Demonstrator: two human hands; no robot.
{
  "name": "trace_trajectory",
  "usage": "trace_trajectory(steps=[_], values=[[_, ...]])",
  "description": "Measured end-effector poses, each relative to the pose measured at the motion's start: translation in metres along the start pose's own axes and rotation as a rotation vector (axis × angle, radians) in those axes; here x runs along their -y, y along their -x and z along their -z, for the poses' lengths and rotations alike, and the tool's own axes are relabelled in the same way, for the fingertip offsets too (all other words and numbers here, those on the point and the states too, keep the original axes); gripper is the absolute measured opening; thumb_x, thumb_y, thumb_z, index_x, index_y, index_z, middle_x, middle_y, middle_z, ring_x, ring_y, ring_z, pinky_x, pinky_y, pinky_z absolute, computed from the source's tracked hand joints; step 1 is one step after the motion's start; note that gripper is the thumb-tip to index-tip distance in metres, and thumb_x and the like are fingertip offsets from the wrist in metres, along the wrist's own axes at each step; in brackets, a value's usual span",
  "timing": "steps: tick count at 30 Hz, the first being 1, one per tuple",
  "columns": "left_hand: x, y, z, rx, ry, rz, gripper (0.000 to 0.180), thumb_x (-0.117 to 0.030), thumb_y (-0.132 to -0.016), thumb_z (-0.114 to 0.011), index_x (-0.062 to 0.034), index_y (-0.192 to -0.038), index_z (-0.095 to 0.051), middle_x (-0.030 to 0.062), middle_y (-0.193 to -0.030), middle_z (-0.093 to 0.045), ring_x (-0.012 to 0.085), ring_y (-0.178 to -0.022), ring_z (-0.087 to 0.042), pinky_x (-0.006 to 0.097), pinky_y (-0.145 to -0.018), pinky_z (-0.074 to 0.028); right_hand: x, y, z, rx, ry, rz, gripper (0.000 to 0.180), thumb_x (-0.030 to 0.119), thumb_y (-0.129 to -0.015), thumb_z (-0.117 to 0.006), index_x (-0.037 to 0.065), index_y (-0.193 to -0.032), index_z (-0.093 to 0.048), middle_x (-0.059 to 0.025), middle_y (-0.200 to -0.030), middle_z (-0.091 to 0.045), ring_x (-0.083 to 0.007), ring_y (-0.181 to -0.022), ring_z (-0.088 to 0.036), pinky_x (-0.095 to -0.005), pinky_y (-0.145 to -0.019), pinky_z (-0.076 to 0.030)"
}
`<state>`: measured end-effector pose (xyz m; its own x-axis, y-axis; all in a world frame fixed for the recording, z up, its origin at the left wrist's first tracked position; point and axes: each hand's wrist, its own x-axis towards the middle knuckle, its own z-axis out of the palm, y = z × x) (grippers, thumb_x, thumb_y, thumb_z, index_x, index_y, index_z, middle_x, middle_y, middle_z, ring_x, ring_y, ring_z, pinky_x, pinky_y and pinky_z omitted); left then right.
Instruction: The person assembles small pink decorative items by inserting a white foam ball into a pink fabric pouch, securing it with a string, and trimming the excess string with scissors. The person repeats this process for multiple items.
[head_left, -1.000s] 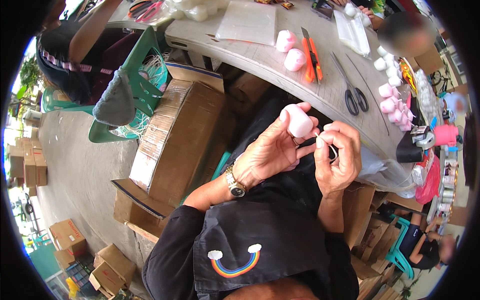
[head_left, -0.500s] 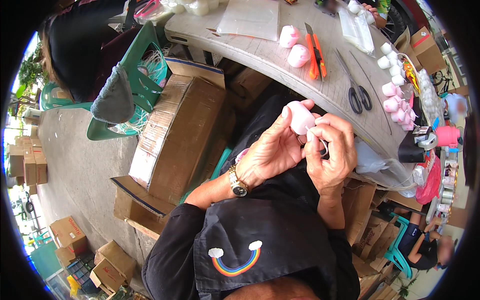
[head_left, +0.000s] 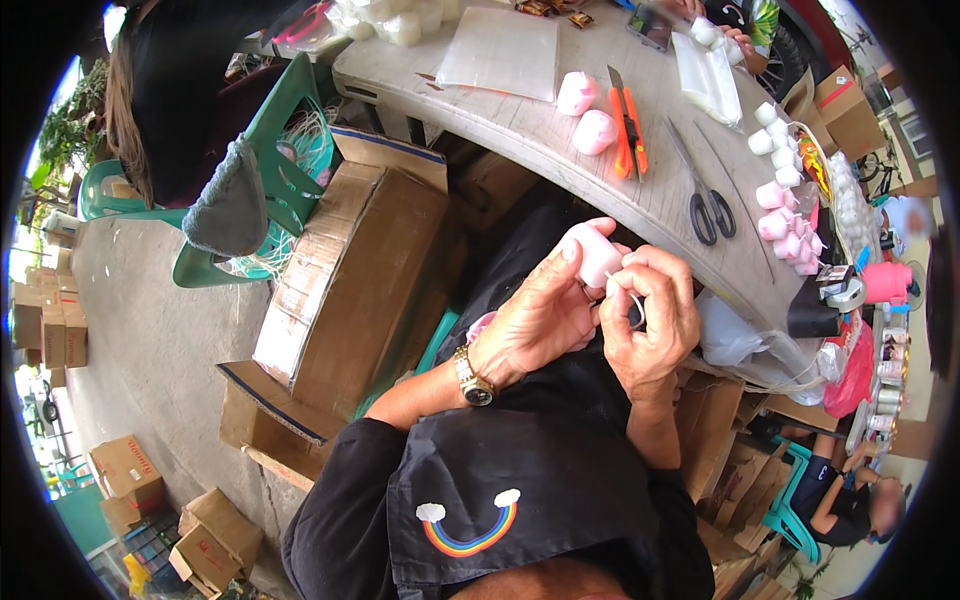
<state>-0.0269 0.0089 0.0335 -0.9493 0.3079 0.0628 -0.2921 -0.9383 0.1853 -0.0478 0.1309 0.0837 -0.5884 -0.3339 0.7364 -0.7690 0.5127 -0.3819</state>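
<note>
My left hand (head_left: 530, 325) holds a small pink candle (head_left: 597, 256) between thumb and fingers, just off the table's near edge. With bent fingers, my right hand (head_left: 655, 325) pinches a thin white wick (head_left: 640, 308) at the candle's lower right side. The wick curves down in a loop by the right palm, and its far end is hidden. Beyond my hands, two more pink candles (head_left: 595, 132) stand on the table (head_left: 480, 115). Beside them lie orange-handled utility knives (head_left: 630, 145), black-handled scissors (head_left: 704, 190) and a thin metal rod (head_left: 737, 190).
More pink candles (head_left: 775, 225) and white candles (head_left: 770, 140) crowd the table's right side, near a pink tumbler (head_left: 887, 283). Clear plastic sheets (head_left: 500, 55) lie at the back. A tall cardboard box (head_left: 350, 260) and green chair (head_left: 270, 150) stand left. Another person (head_left: 845, 500) sits at right.
Both hands and the candle have shifted slightly left in the picture. The grip on candle and wick stays the same. At the far edge, another person's hands show more.
</note>
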Motion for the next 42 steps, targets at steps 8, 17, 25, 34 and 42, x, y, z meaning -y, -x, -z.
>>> trace_trajectory(steps=[8,17,25,34,42], values=[[0.0012,-0.0011,0.0017,0.012,-0.027,-0.054,0.054,-0.039,-0.094,-0.059,-0.0135,-0.138,-0.04,0.0095,-0.129,-0.052,0.0237,-0.121,-0.049,0.046,-0.108,-0.037,-0.0013,0.0003,-0.004,-0.011,0.033,0.007,0.016,-0.005,-0.074,-0.067,0.001,-0.087,-0.06,-0.0122,-0.092,-0.059,-0.0264,-0.076,-0.065,-0.0338,-0.061,-0.055],[0.0029,-0.0008,0.0015,-0.063,0.033,0.003,0.057,-0.047,-0.093,-0.057,-0.013,-0.136,-0.043,0.0076,-0.126,-0.054,0.0228,-0.121,-0.05,0.047,-0.109,-0.036,-0.0055,0.0023,-0.0014,-0.014,-0.017,0.007,0.016,-0.004,-0.077,-0.066,0.001,-0.091,-0.062,-0.0138,-0.095,-0.061,-0.0255,-0.077,-0.067,-0.0324,-0.058,-0.055],[0.0013,-0.0017,0.0017,-0.081,0.106,0.061,0.058,-0.052,-0.093,-0.054,-0.0147,-0.136,-0.045,0.0061,-0.128,-0.054,0.0227,-0.122,-0.05,0.052,-0.107,-0.037,-0.0041,0.0026,-0.002,0.004,-0.012,-0.024,0.015,-0.005,-0.077,-0.067,0.0,-0.091,-0.062,-0.0136,-0.095,-0.061,-0.0248,-0.077,-0.067,-0.0312,-0.057,-0.054],[0.0034,-0.0007,0.0029,-0.06,0.054,0.034,0.058,-0.05,-0.092,-0.056,-0.0157,-0.138,-0.043,0.0053,-0.129,-0.053,0.0215,-0.123,-0.049,0.052,-0.109,-0.035,-0.006,0.0018,-0.0059,0.0,-0.003,0.004,0.013,-0.005,-0.077,-0.067,-0.001,-0.089,-0.062,-0.0135,-0.094,-0.061,-0.0252,-0.077,-0.067,-0.0323,-0.061,-0.055],[0.0046,-0.0009,0.0036,-0.047,0.023,0.018,0.057,-0.047,-0.093,-0.056,-0.0162,-0.139,-0.041,0.0058,-0.129,-0.053,0.0209,-0.123,-0.049,0.05,-0.11,-0.035,-0.0052,0.0021,-0.0072,-0.004,0.055,-0.005,0.012,-0.005,-0.077,-0.067,0.0,-0.087,-0.062,-0.0127,-0.094,-0.06,-0.0248,-0.076,-0.066,-0.0327,-0.06,-0.055]])
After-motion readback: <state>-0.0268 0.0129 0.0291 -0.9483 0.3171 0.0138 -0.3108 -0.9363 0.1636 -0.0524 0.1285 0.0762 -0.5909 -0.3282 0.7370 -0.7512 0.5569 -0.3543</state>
